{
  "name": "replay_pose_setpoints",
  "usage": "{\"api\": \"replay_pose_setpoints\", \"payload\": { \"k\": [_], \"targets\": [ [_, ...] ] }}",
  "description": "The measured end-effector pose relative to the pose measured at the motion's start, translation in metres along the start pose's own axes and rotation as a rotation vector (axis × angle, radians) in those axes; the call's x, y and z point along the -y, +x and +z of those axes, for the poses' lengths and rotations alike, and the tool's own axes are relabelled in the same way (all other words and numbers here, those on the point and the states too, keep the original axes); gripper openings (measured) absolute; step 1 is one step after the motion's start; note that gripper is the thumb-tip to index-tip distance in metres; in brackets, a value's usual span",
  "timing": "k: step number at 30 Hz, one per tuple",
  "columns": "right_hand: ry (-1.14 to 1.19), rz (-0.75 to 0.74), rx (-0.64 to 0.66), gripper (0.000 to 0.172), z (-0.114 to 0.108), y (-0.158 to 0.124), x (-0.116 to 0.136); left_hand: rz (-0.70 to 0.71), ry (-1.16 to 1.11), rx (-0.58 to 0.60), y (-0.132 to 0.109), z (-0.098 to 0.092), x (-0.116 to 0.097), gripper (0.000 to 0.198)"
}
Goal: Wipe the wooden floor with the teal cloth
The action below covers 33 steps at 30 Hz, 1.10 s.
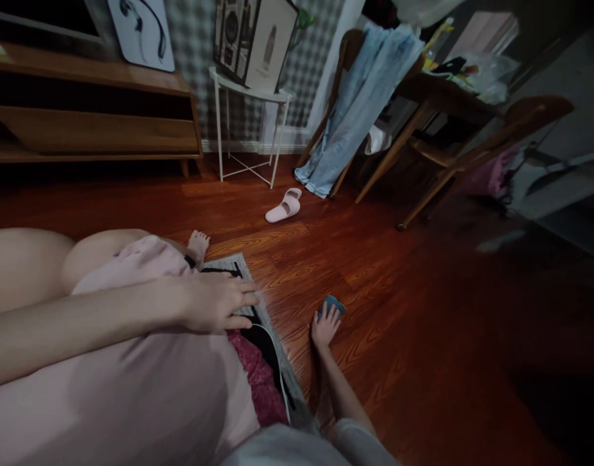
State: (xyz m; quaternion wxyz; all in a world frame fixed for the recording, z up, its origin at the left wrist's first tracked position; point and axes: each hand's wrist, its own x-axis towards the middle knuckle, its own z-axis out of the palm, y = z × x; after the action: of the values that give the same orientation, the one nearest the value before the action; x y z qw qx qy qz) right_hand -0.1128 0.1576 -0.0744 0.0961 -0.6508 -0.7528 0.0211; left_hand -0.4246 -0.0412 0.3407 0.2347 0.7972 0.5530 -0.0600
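Observation:
On the wooden floor to the right, my right hand [326, 325] presses down on a folded blue cloth [334, 305]. Its fingers reach over the cloth and hold it against the boards. My left hand [219, 301] is empty, its fingers apart, above the edge of a grey and black rug [228, 262] and just past my pink garment. Beside that hand, dark red fabric [262, 382] shows with a thin white cord along its edge. My bare foot [198, 243] rests by the rug's corner.
Pink slippers [283, 210] lie ahead on the floor. Behind them are a white side table [251, 95] bearing a box, and a wooden TV cabinet [107, 133]. Jeans [359, 103] hang over a chair; a cluttered table and another wooden chair [452, 171] stand to the right.

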Motion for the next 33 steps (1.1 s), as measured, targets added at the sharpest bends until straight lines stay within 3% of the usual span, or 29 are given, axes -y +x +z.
{"api": "replay_pose_setpoints", "payload": {
  "k": [5, 8, 10, 12, 15, 18, 21, 25, 30, 33],
  "targets": [
    [0.041, -0.341, 0.078, 0.06, 0.006, -0.037, 0.066, 0.0, 0.033, 0.036, 0.003, 0.0, 0.001, 0.049],
    [0.045, -0.528, 0.106, 0.058, 0.005, -0.031, 0.086, -0.003, 0.036, 0.045, 0.004, 0.0, 0.001, 0.049],
    [0.028, -0.572, 0.133, 0.057, 0.001, -0.012, 0.085, 0.0, 0.021, 0.023, 0.004, 0.0, 0.001, 0.048],
    [-0.001, -0.499, 0.158, 0.056, -0.005, 0.013, 0.073, 0.004, 0.013, 0.001, 0.002, 0.001, 0.002, 0.047],
    [-0.044, -0.246, 0.157, 0.058, -0.013, 0.047, 0.038, 0.002, 0.014, -0.01, 0.001, 0.002, 0.004, 0.047],
    [-0.053, -0.059, 0.115, 0.061, -0.016, 0.059, 0.0, -0.007, -0.003, -0.025, 0.0, 0.004, 0.005, 0.047],
    [-0.027, 0.035, 0.063, 0.063, -0.012, 0.047, -0.02, -0.011, -0.023, -0.031, 0.001, 0.007, 0.006, 0.048],
    [0.006, 0.043, 0.014, 0.064, -0.001, 0.007, -0.003, -0.011, 0.004, 0.005, 0.002, 0.007, 0.006, 0.05],
    [0.034, -0.291, 0.05, 0.061, 0.012, -0.044, 0.053, -0.036, 0.045, 0.04, 0.001, 0.003, 0.002, 0.052],
    [0.025, -0.499, 0.067, 0.06, 0.013, -0.049, 0.077, -0.059, 0.048, 0.058, 0.0, 0.001, 0.0, 0.052]
  ]
}}
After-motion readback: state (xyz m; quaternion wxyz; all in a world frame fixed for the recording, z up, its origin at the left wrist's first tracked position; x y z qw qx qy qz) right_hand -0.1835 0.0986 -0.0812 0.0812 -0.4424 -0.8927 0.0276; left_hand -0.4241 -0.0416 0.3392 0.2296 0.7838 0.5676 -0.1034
